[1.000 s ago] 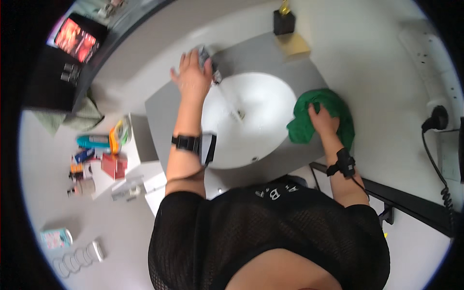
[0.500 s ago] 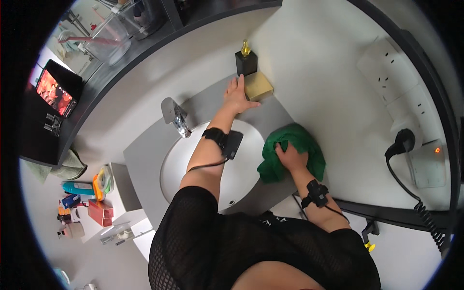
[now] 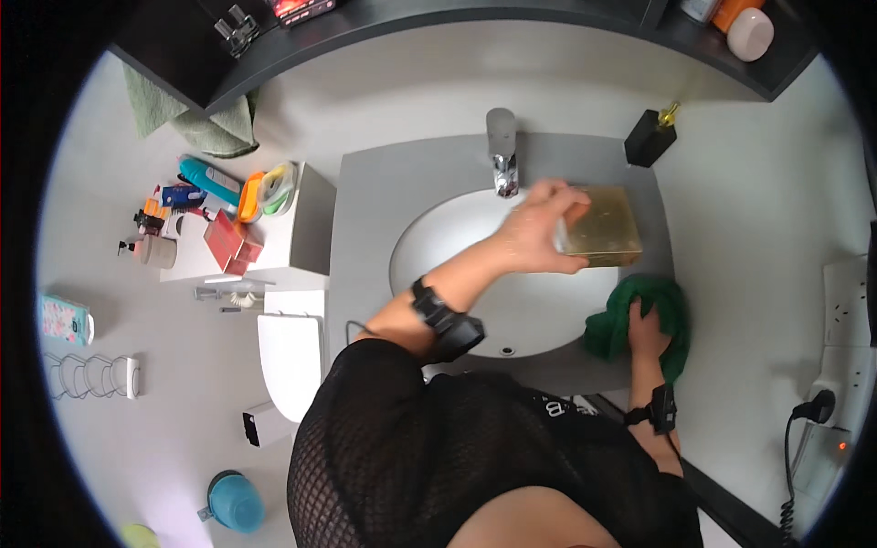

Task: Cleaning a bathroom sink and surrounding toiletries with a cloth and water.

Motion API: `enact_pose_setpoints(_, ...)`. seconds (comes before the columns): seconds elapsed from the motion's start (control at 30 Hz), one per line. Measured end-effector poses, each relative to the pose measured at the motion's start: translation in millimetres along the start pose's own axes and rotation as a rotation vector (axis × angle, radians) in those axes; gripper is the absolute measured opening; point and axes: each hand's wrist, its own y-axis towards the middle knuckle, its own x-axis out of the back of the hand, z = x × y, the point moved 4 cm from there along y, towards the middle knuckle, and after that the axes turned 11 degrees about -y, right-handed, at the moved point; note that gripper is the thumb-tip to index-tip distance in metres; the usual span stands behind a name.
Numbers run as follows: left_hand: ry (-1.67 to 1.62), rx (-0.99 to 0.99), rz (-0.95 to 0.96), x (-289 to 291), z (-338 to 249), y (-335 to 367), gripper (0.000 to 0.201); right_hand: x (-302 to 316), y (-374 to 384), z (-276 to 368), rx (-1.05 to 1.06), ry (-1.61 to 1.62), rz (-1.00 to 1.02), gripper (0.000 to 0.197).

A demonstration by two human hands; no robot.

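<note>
My left hand [image 3: 541, 233] is closed around one end of a gold box [image 3: 605, 224], thumb on the near side and fingers on the far side. The box is over the right part of the white sink basin [image 3: 466, 301] and the grey counter. At the counter's right side, my right hand [image 3: 647, 331] rests on a bunched green cloth [image 3: 681, 315] with its fingers sunk into the folds. A chrome faucet [image 3: 503, 151] stands behind the basin. In the back right corner is a black bottle [image 3: 650, 137] with a gold top.
A dark shelf [image 3: 411, 41] curves along the back above the counter. To the left, a white cabinet [image 3: 311, 219] carries several bottles and a pink box [image 3: 231, 243], beside a white toilet [image 3: 290, 365]. On the right wall, a black plug [image 3: 816, 406] with a coiled cord sits by sockets.
My left hand has taken hold of the gold box and brought it away from the black bottle toward the basin. My right hand stays on the green cloth. The view has turned left.
</note>
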Motion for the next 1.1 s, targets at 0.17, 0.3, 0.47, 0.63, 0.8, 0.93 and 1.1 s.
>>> enact_pose_setpoints(0.17, -0.650, 0.335, -0.145, 76, 27, -93, 0.061, -2, 8, 6, -0.078, -0.049, 0.288, 0.063)
enact_pose_setpoints(0.3, -1.404, 0.379, -0.356, 100, 30, -133, 0.068, -1, 11, 2, -0.062, 0.013, 0.153, 0.053)
enact_pose_setpoints(0.47, -1.588, 0.360, -0.365, 96, 24, -149, 0.072, -14, 13, 1, -0.030, 0.049, 0.128, 0.054)
enact_pose_setpoints(0.63, -1.648, 0.314, -0.386, 90, 24, -149, 0.071, -2, 8, 2, -0.083, 0.031, 0.229, 0.057)
enact_pose_setpoints(0.8, -1.327, 0.522, -0.368, 67, 48, -157, 0.060, -39, 8, -27, 0.017, -0.160, -0.097, 0.046)
enact_pose_setpoints(0.93, -1.275, 0.702, -0.174, 20, 63, -153, 0.058, -9, -20, -4, 0.054, 0.057, -0.147, 0.032)
enact_pose_setpoints(1.1, -1.435, 0.922, 0.011, -53, 58, -113, 0.052, 13, -73, 31, 0.073, 0.848, -0.030, 0.016)
